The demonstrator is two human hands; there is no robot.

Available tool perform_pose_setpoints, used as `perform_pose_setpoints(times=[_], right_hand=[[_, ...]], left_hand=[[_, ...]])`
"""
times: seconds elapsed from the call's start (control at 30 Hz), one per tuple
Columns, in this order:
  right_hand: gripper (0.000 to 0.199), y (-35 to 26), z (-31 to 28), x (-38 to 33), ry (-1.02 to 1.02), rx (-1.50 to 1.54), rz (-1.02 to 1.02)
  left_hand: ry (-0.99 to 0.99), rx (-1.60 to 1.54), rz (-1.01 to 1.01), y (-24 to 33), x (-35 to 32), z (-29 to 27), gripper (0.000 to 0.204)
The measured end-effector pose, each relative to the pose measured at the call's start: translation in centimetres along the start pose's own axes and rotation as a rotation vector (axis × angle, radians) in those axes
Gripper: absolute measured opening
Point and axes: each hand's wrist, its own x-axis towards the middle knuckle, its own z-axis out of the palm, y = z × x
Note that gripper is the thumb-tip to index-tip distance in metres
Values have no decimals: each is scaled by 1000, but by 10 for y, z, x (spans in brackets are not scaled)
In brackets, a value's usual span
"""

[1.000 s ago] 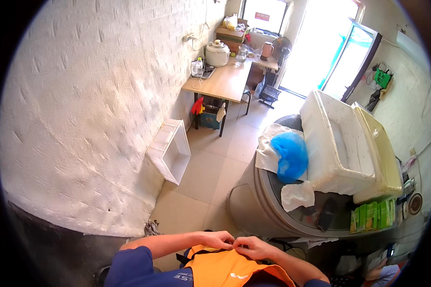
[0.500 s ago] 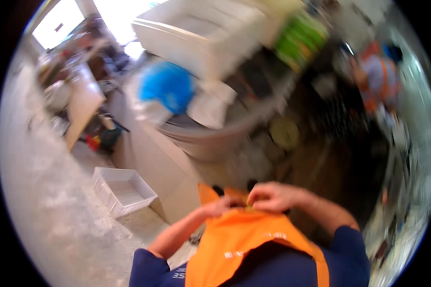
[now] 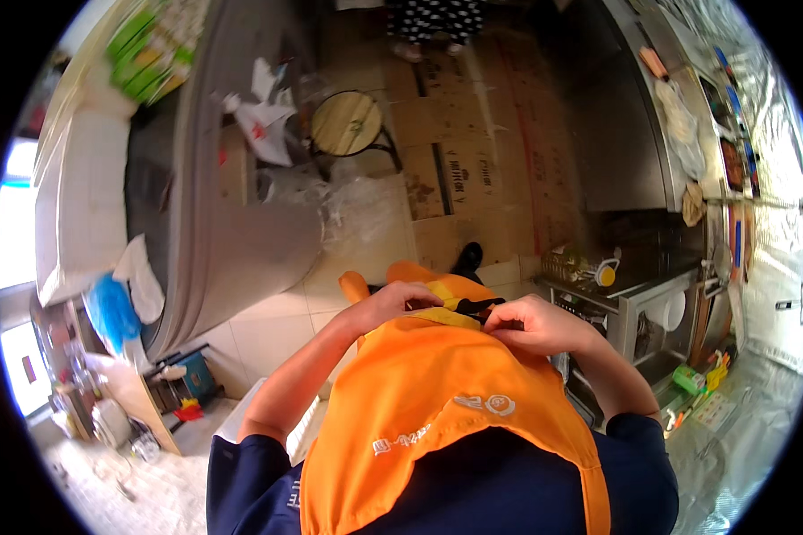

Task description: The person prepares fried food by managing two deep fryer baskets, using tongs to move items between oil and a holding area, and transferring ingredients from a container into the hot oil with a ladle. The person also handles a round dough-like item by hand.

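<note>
I wear an orange apron over a dark blue shirt. At its waist is a yellow band, with a black apron strap lying across it. My left hand has its fingers curled at the left end of the strap, close against the apron. My right hand pinches the strap's right end, thumb and forefinger together. The fingertips of both hands are partly hidden by fabric and knuckles.
Left stands a large grey rounded counter with a blue bag at its end. Beyond are a round wooden stool and flattened cardboard. A metal rack stands right. Another person's patterned trousers show at the top.
My view has swung to the right, so the counter and blue bag now lie farther left. The black strap now shows between my hands, which stay at the apron's waist, slightly farther apart.
</note>
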Motion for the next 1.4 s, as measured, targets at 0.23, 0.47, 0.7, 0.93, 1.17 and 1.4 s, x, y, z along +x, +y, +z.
perform_pose_setpoints(times=[0.23,0.47,0.7,0.93,1.17,1.4], right_hand=[[14,83,-109,-109,174,663,-112],[14,149,-153,-173,275,977,-382],[19,205,-188,-174,332,1095,-568],[23,237,-289,-188,728,1070,-216],[38,228,-392,-177,582,1239,-219],[19,224,-466,-190,927,972,195]], left_hand=[[-98,208,-107,66,146,46,32],[-244,326,-166,120,260,63,31],[-291,387,-203,139,359,48,28],[-427,372,-144,218,410,-50,16],[-340,80,-495,299,578,-153,18],[-660,121,-552,372,750,-166,20]])
